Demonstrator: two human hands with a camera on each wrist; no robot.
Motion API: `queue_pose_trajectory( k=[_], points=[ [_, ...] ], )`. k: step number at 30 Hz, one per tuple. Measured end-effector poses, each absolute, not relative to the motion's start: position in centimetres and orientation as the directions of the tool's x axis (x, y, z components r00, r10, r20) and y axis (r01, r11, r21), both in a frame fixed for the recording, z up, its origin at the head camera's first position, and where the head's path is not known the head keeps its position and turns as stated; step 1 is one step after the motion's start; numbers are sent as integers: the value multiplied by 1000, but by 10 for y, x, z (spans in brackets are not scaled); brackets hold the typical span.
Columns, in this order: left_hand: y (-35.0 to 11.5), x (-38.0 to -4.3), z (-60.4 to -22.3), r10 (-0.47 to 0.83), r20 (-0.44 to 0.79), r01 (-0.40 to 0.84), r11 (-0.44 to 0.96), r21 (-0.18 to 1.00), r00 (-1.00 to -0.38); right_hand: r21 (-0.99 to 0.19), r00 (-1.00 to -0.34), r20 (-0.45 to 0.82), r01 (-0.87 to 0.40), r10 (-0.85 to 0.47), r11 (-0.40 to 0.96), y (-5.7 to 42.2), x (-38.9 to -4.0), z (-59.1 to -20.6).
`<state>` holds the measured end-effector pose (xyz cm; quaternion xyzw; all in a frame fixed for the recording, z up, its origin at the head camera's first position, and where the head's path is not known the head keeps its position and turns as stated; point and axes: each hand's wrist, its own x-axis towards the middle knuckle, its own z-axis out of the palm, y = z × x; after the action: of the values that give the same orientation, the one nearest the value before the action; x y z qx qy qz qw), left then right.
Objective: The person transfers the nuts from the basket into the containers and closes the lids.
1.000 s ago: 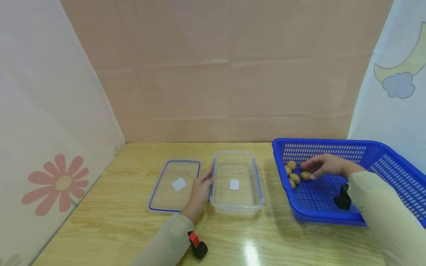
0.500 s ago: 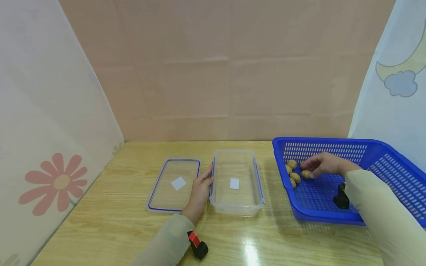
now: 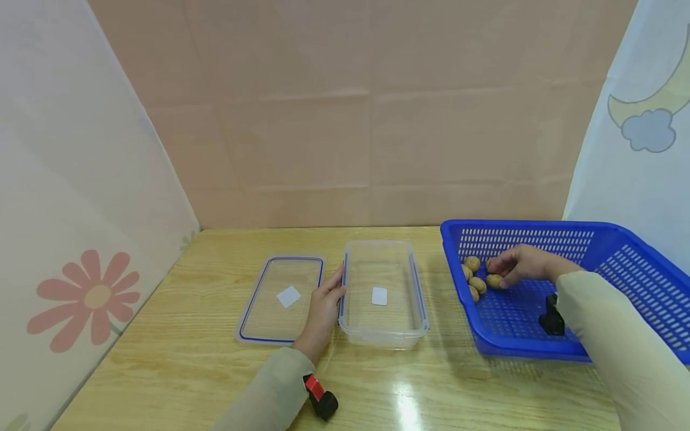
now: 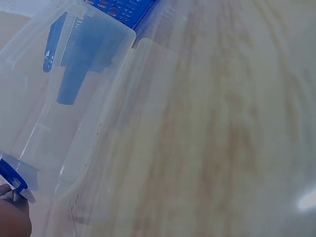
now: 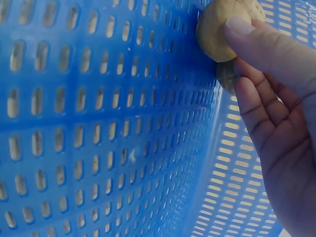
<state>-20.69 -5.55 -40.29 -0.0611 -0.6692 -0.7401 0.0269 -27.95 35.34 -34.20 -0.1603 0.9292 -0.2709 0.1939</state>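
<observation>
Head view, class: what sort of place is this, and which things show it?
Probably a screened-off indoor tabletop workspace, judging by the wood-grained table, the plain brown backdrop behind it and the printed sheets at both sides.

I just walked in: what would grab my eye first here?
Probably the large, bright blue plastic basket at right, where the right hand holds one of several small, round tan balls. Next, perhaps, the big pink flower on the whitish sheet at left. Between them, the left hand touches a clear rectangular plastic box.
</observation>
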Motion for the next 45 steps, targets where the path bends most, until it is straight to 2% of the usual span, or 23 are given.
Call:
queue_pose_trajectory(
  k=[9,19,45],
  points=[
    [-56,-208,-405,46,115,109,-120,987,-992,-510,-847,-278,-269,-453,817,351,-279,-341],
    [-54,-208,-405,34,114,110,-112,988,-993,-473,-860,-287,-256,-422,843,351,-276,-339],
    [-53,-208,-405,20,108,106,-94,990,-994,-602,-945,-129,-166,-300,781,353,-274,-303]
  ],
)
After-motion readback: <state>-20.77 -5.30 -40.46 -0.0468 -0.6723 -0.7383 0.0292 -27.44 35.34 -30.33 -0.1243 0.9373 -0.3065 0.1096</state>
